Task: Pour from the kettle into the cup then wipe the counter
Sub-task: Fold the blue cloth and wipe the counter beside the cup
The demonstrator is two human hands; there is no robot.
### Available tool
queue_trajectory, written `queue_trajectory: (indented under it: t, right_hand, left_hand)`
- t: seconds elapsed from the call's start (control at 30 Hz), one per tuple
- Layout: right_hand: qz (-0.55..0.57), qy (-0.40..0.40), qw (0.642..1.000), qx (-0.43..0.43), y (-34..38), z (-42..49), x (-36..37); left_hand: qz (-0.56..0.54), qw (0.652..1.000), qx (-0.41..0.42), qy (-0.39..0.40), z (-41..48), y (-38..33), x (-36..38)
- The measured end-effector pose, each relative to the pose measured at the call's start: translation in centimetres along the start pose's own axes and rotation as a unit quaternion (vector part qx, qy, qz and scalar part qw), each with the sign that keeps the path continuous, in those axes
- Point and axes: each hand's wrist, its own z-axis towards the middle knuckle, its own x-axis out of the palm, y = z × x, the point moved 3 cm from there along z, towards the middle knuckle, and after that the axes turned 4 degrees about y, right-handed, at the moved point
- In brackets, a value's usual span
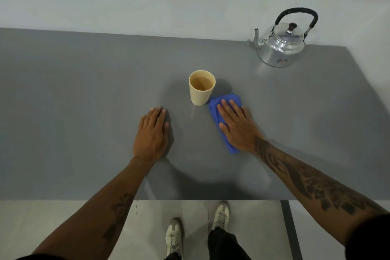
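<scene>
Resting flat on a folded blue cloth (224, 112), right hand (239, 127), fingers spread, just right of a filled cream cup (201, 88). Left hand (152, 135) open, palm down on grey tabletop (73, 101). Kettle (281, 46) upright, far right corner, well apart.

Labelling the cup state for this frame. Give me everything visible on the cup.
The cup is a plain cream tumbler, tapered toward its base, with no handle or lid; it looks like matte plastic or paper. It stands upright near the middle of the grey counter, holding a light brown liquid well up toward the rim. Neither hand touches it. A blue cloth, pressed flat under the right hand, lies right beside its base; whether they touch is unclear.
</scene>
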Motion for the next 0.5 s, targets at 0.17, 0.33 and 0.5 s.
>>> queue_trajectory:
  t: [0.17,0.33,0.5]
  right_hand:
    - [0.047,0.007,0.994,0.094,1.3,3.5,-1.0]
    - [0.012,-0.011,0.999,0.034,4.3,-1.7,-0.1]
    - [-0.008,-0.018,0.997,-0.071,10.1,-0.7,0.5]
  left_hand:
    - [-0.008,1.0,-0.003,0.007,0.0,0.0,0.0]
    - [-0.007,1.0,-0.007,0.011,0.0,-0.2,0.0]
    - [-0.003,1.0,-0.018,0.013,0.0,-0.4,-0.3]
